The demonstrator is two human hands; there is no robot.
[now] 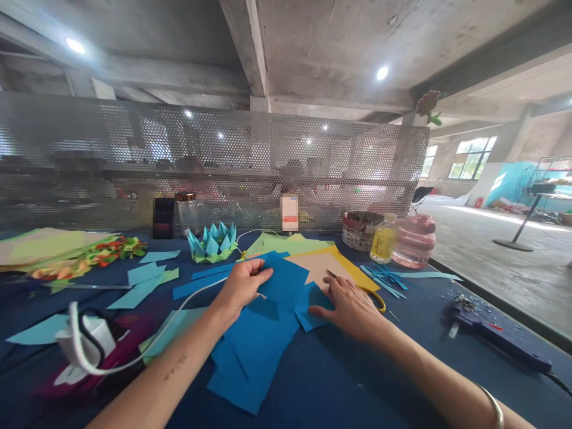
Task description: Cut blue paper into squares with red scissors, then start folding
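My left hand [243, 286] pinches a blue paper square [286, 275] between thumb and fingers, above a pile of blue paper sheets [263, 339]. With its fingers apart, my right hand [351, 302] lies palm down over a pair of scissors with yellow handles [381, 301]; the blade tip shows beyond the fingers, and the rest is mostly hidden. The right thumb touches a smaller blue paper piece [310, 316] on the table. Yellow paper [335, 259] lies behind both hands. At the back left stands a folded light-blue paper crown shape [212, 243].
A glue gun [496, 339] lies at the right, near blue paper strips [388, 280]. A yellow bottle [383, 239], a pink jug [414, 239] and a basket [361, 231] line the back. A white cable [179, 310] runs past my left forearm from a plug [87, 342].
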